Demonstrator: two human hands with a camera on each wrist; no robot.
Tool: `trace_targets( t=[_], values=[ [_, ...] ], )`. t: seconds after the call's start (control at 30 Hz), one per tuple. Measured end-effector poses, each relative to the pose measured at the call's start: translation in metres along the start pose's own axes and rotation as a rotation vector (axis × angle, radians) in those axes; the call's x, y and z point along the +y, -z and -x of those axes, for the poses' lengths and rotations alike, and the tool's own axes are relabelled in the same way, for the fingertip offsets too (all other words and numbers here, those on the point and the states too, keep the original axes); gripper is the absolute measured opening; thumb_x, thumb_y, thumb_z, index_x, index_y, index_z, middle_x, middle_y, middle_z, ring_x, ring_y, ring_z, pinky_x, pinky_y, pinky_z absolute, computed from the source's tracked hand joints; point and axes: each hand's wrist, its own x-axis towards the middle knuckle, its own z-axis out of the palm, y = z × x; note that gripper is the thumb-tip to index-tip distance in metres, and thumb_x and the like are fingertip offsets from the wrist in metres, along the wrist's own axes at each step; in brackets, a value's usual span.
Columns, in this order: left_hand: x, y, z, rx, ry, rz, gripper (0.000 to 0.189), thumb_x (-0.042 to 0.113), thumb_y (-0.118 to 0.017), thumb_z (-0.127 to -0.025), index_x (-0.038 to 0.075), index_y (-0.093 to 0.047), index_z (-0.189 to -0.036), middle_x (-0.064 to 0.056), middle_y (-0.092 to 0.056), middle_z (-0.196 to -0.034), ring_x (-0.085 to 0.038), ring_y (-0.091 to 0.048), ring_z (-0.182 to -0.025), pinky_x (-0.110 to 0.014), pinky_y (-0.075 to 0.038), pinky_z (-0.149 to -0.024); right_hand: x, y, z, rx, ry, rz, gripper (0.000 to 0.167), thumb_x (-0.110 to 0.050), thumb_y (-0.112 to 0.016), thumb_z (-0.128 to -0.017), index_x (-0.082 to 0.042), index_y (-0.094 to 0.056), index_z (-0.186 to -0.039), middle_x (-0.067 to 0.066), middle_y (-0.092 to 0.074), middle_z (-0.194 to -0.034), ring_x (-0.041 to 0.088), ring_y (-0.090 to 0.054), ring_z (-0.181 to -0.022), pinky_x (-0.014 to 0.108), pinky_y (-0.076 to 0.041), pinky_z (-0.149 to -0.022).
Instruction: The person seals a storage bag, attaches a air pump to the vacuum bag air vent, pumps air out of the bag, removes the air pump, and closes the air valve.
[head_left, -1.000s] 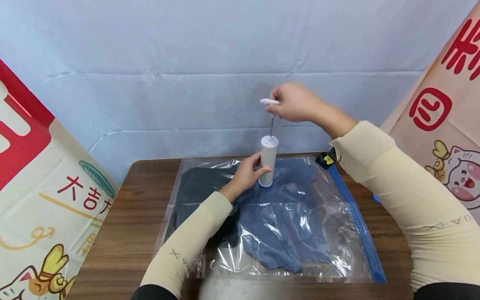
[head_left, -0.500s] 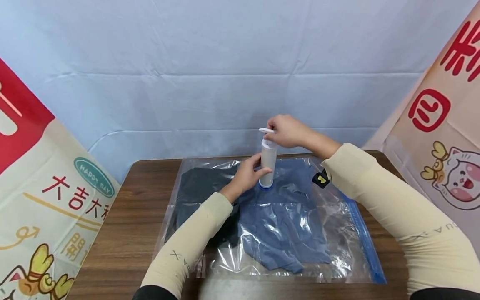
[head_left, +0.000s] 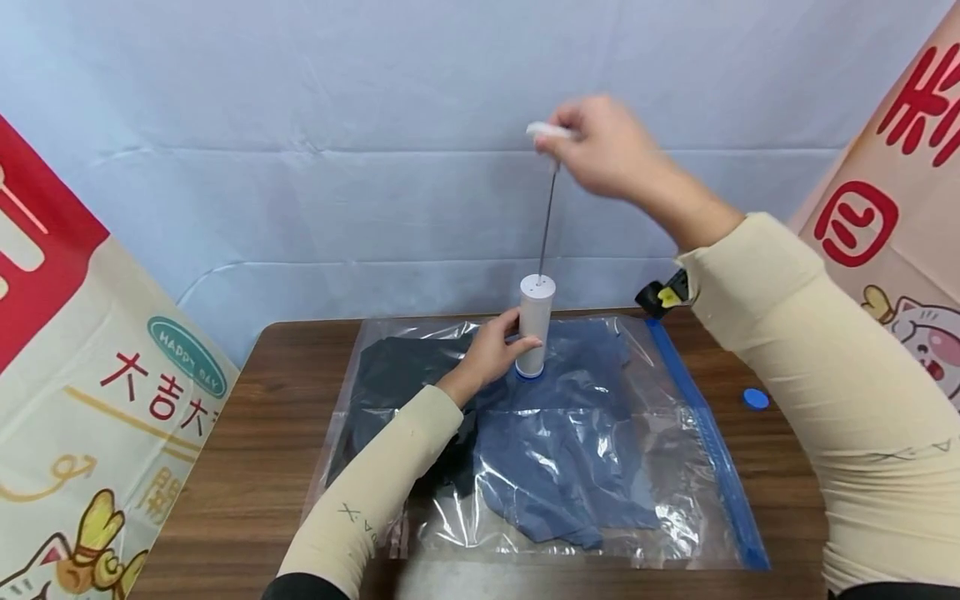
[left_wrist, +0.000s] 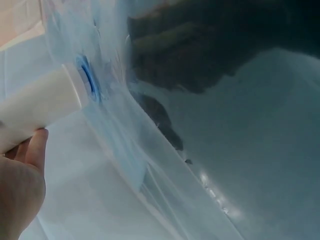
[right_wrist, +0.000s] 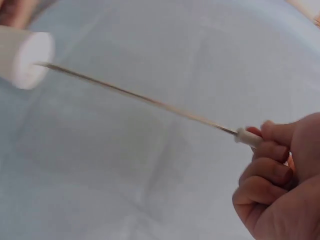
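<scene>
Noted at far left: printed banner (head_left: 142, 433) with red characters and a cartoon cat. Next, pale blue backcloth (head_left: 420, 208), creased, hanging behind the full width of the work. Below it, brown wooden table (head_left: 217, 475), bearing a large transparent bag (head_left: 675, 458) laid flat. Inside the bag at left, dark cloth (head_left: 408, 358), partly covered from view by a cream sleeve (head_left: 390, 467).

At centre: left hand (head_left: 489, 352) gripping the lower body of a white pump (head_left: 534, 321), thumb across the near side, fingers curled behind and partly hidden. Pump standing close to upright on the bag, base against a blue ring (head_left: 528, 374); contact with the ring also seen in the left wrist view. Beneath and in front of the pump, blue cloth (head_left: 566, 475) inside the bag.

Above the pump: thin metal rod (head_left: 549, 221) emerging from the top, leaning slightly right, long section exposed, ending at a white handle (head_left: 545, 130). Right hand (head_left: 600, 150) closed round that handle, high over the pump; fingers curled in the right wrist view, slightly blurred in the head view.

Further right: black wrist device (head_left: 663, 296) with yellow mark; blue zip strip (head_left: 705, 425) along the bag edge; blue cap (head_left: 755, 399) loose on the table, outside the bag. At far right, pink banner (head_left: 855, 217) with red lettering.
</scene>
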Motion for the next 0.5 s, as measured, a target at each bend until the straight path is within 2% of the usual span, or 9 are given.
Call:
trace_targets(
  t=[0.1, 0.23, 0.37, 0.5],
  values=[
    [-0.001, 0.001, 0.000, -0.002, -0.005, -0.001, 0.053, 0.025, -0.072, -0.095, 0.006, -0.055, -0.141, -0.013, -0.061, -0.139, -0.026, -0.060, -0.128, -0.027, -0.049, -0.102, -0.007, 0.008, -0.002, 0.036, -0.016, 0.019, 0.035, -0.034, -0.054, -0.107, -0.003, -0.069, -0.099, 0.006, -0.059, -0.081, 0.020, -0.043, -0.063, 0.032, -0.035, -0.057],
    [0.001, 0.000, -0.001, -0.003, -0.002, 0.008, 0.054, 0.024, -0.073, -0.095, 0.006, -0.054, -0.142, -0.013, -0.061, -0.139, -0.026, -0.060, -0.128, -0.028, -0.050, -0.102, -0.005, 0.005, 0.001, 0.021, -0.012, 0.008, 0.035, -0.034, -0.054, -0.107, -0.004, -0.068, -0.097, 0.006, -0.060, -0.082, 0.019, -0.043, -0.060, 0.031, -0.035, -0.054],
    [0.003, -0.002, -0.004, -0.011, 0.011, 0.016, 0.055, 0.024, -0.073, -0.095, 0.006, -0.054, -0.143, -0.012, -0.061, -0.140, -0.025, -0.060, -0.129, -0.028, -0.050, -0.102, 0.004, -0.007, 0.005, -0.101, -0.012, 0.046, 0.031, -0.029, -0.053, -0.107, -0.003, -0.067, -0.098, 0.007, -0.060, -0.080, 0.018, -0.045, -0.058, 0.030, -0.038, -0.053],
    [0.004, -0.002, -0.006, -0.017, 0.018, 0.017, 0.056, 0.026, -0.072, -0.095, 0.008, -0.053, -0.145, -0.011, -0.060, -0.141, -0.024, -0.059, -0.129, -0.028, -0.050, -0.102, 0.019, -0.029, 0.010, -0.236, 0.001, 0.092, 0.027, -0.023, -0.055, -0.106, -0.001, -0.068, -0.097, 0.008, -0.061, -0.078, 0.018, -0.049, -0.059, 0.032, -0.041, -0.055]
  ],
)
